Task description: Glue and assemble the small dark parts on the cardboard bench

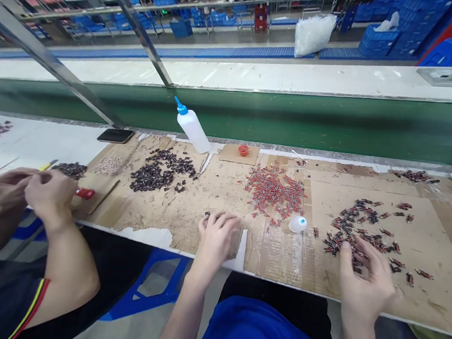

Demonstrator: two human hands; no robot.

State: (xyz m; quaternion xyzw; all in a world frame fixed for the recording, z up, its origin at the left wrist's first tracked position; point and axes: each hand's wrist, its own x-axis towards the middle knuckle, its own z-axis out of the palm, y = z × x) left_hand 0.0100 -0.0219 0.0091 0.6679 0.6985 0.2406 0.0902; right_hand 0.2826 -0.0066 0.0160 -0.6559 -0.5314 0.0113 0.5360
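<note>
My left hand [218, 235] is low over the cardboard [189, 224], its fingers curled and pinched on a small dark part [207, 214] at the tips. The undersides of its fingers are hidden. My right hand [371, 274] reaches to the near edge of a pile of small black-and-red parts [348, 222], with thumb and fingers apart and no part visibly gripped. Between the hands lie a heap of small red-and-silver parts [275, 189] and a small white bottle with a blue tip [297, 224]. Left of my left hand is a pile of black pieces [152, 178].
A tall white squeeze bottle [193, 130] leans at the back near a red cap [243, 150]. On the left, a co-worker's hands [46, 190] work near a red object [84, 193] and a phone [116, 135]. A green-sided ledge [293, 120] runs behind the table.
</note>
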